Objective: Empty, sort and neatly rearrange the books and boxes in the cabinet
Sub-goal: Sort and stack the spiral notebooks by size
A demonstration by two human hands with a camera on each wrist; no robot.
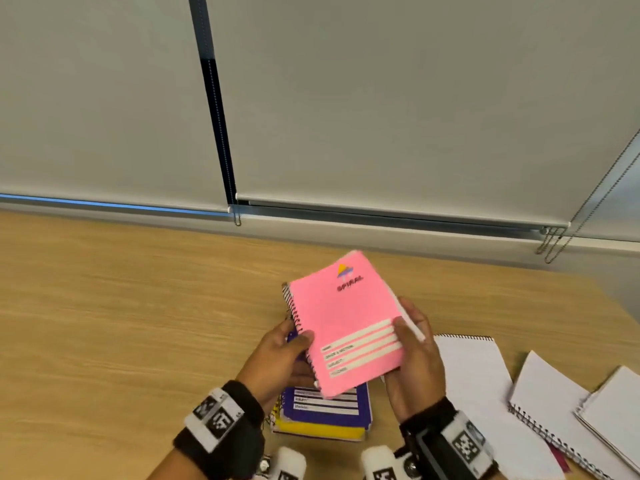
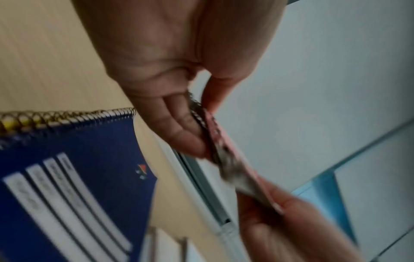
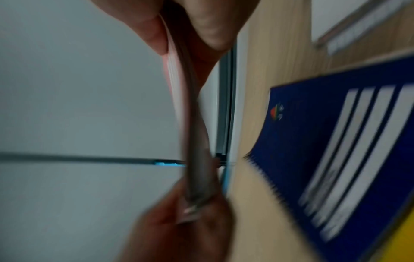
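Observation:
A pink spiral notebook [image 1: 343,320] is held tilted above the wooden table [image 1: 121,306] by both hands. My left hand [image 1: 284,355] pinches its spiral edge, thumb on the cover. My right hand [image 1: 412,348] grips the opposite edge, thumb over the white label lines. Beneath it lies a stack topped by a blue spiral notebook [image 1: 329,405] over a yellow one [image 1: 318,433]. In the left wrist view my left hand [image 2: 197,124] pinches the pink notebook's spiral edge [image 2: 215,134], beside the blue notebook [image 2: 74,177]. The right wrist view shows the pink notebook [image 3: 179,88] edge-on, the blue one [image 3: 336,150] alongside.
White spiral notebooks [image 1: 554,403] lie spread on the table at the right, one sheet-like pad [image 1: 478,382] nearest my right hand. Grey roller blinds [image 1: 381,98] with bead chains [image 1: 550,244] hang behind the table's far edge. Bare wood stretches to the left.

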